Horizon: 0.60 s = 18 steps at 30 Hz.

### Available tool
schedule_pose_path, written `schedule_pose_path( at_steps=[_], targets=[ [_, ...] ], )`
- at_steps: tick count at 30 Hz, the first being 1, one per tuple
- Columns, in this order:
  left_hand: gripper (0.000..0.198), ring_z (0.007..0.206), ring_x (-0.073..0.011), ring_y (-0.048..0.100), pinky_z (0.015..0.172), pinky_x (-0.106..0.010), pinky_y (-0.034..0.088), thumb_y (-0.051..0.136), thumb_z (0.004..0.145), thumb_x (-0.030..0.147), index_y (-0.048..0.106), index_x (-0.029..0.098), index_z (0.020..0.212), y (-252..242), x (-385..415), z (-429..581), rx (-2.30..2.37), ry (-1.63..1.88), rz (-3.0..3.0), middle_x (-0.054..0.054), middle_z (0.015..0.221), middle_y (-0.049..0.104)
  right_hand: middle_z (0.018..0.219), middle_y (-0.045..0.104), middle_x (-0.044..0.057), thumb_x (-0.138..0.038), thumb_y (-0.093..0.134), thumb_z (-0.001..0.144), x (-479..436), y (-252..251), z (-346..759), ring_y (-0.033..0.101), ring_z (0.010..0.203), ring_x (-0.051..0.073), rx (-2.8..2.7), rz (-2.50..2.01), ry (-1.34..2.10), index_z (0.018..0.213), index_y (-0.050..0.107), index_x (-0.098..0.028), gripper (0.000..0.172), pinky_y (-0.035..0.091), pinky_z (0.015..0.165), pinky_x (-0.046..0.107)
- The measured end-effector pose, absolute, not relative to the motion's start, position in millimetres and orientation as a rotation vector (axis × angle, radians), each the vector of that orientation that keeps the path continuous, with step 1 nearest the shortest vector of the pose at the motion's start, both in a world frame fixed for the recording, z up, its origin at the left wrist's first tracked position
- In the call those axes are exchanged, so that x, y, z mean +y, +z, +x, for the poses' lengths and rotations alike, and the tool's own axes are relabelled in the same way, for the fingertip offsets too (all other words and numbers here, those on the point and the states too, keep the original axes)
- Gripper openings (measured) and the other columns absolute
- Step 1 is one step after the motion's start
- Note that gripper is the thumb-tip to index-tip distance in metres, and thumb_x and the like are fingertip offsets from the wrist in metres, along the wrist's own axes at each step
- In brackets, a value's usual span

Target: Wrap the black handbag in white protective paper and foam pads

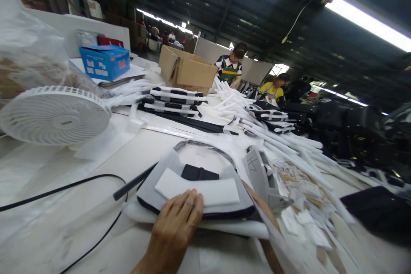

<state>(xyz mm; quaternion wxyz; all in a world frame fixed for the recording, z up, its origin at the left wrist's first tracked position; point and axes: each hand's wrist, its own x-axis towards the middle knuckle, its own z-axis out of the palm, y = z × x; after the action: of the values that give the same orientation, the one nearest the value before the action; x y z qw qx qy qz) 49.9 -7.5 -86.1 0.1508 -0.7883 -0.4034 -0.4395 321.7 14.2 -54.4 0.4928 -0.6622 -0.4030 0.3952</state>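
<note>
My left hand (175, 224) lies flat with fingers stretched out on the near edge of a grey and black bag panel (192, 188). A white foam strip (199, 189) rests on the panel just beyond my fingertips. My right forearm (263, 218) shows beside the panel, mostly covered by a sheet of paper, and its hand is hidden. A white tag gun (261, 175) lies right of the panel.
A white fan (53, 113) lies at the left with a black cable (64, 188) across the table. A blue box (104, 62), a cardboard box (186, 70), stacked black and white straps (175, 100), white tubes (289, 145) and several paper tags (305, 197) lie beyond. Two people work at the far end.
</note>
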Motion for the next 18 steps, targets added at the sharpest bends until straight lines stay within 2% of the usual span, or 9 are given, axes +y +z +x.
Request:
schedule_pose_path(
  at_steps=[3,6,8,11,15,18],
  targets=[
    [0.035,0.113,-0.0202,0.061,0.100,-0.035,0.041,0.040,0.097,0.006,0.063,0.016,0.122,-88,-8,52,-1.170,-1.150,-2.265,-0.006,0.121,0.069,0.105,0.074,0.009,-0.060,0.080,0.054,-19,-45,349,0.066,0.110,0.033,-0.818,-1.523,0.871,0.089,0.074,-0.027,0.048,0.052,0.100,0.045],
    [0.033,0.113,-0.0206,0.061,0.100,-0.036,0.042,0.041,0.098,0.009,0.063,0.017,0.122,-91,-9,53,-1.142,-1.104,-2.277,-0.006,0.121,0.068,0.104,0.074,0.009,-0.059,0.076,0.062,-32,-8,363,0.069,0.104,0.031,-0.819,-1.556,0.648,0.096,0.072,-0.023,0.049,0.052,0.099,0.044],
    [0.033,0.114,-0.0202,0.060,0.100,-0.035,0.042,0.039,0.100,0.012,0.063,0.018,0.121,-93,-10,54,-1.126,-1.123,-2.272,-0.006,0.121,0.068,0.106,0.074,0.010,-0.057,0.072,0.069,-23,25,356,0.068,0.104,0.030,-1.096,-1.708,0.617,0.101,0.073,-0.021,0.048,0.051,0.099,0.043],
    [0.035,0.113,-0.0195,0.061,0.101,-0.034,0.041,0.035,0.101,0.014,0.064,0.019,0.120,-97,-10,55,-1.127,-1.166,-2.244,-0.005,0.121,0.069,0.102,0.075,0.007,-0.051,0.064,0.078,20,54,326,0.068,0.098,0.027,-1.613,-1.768,0.772,0.098,0.075,-0.021,0.038,0.051,0.094,0.039],
    [0.038,0.113,-0.0183,0.061,0.103,-0.033,0.039,0.031,0.102,0.014,0.065,0.018,0.120,-99,-9,56,-1.113,-1.212,-2.235,-0.005,0.120,0.069,0.091,0.075,0.003,-0.046,0.070,0.075,106,27,274,0.067,0.085,0.019,-1.858,-1.835,1.036,0.090,0.075,-0.020,0.031,0.052,0.077,0.029],
    [0.039,0.115,-0.0177,0.059,0.104,-0.033,0.037,0.030,0.102,0.013,0.065,0.019,0.120,-100,-9,55,-1.119,-1.249,-2.229,-0.004,0.121,0.069,0.069,0.069,0.003,-0.047,0.079,0.066,156,-15,244,0.064,0.070,0.018,-1.790,-1.957,1.048,0.075,0.071,-0.015,0.034,0.049,0.063,0.026]
  ],
)
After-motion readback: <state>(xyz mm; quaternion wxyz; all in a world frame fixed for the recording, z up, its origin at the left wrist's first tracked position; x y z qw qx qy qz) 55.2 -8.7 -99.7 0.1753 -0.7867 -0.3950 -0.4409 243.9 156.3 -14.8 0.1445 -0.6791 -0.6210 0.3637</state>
